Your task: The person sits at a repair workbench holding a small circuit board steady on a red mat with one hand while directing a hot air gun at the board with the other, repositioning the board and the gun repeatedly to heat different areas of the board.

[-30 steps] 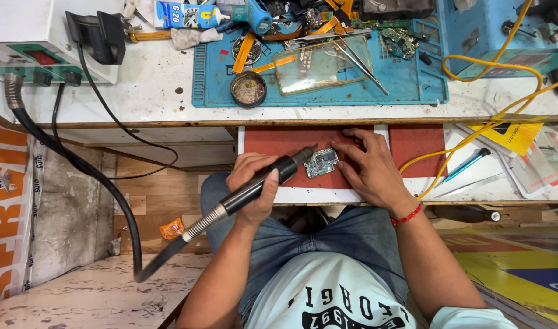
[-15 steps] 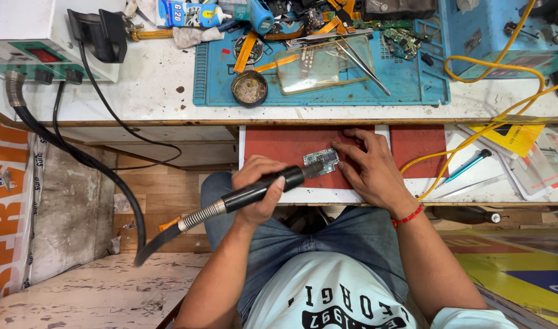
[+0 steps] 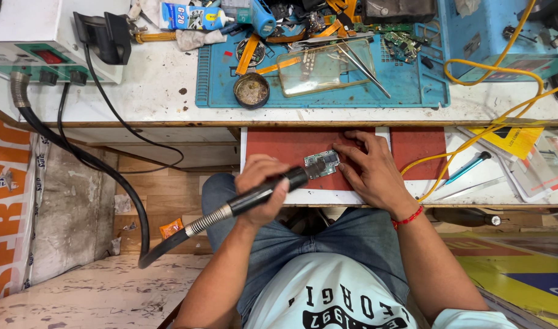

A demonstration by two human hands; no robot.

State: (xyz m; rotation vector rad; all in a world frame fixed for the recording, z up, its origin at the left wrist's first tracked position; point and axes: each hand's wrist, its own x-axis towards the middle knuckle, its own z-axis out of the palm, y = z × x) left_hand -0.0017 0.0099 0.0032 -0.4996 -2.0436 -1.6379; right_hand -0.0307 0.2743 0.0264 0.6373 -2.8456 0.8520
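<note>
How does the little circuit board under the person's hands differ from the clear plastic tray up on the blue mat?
The small green-and-silver circuit board lies on the red pad, pinned by the right hand, with the black hot-air wand in the left hand aimed at it; the clear rectangular plastic tray sits untouched on the blue mat. The board is opaque and smaller; the tray is see-through and larger. Both lie flat.

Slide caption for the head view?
Left hand aims black hot-air wand at small circuit board, steadied by right hand.
</note>
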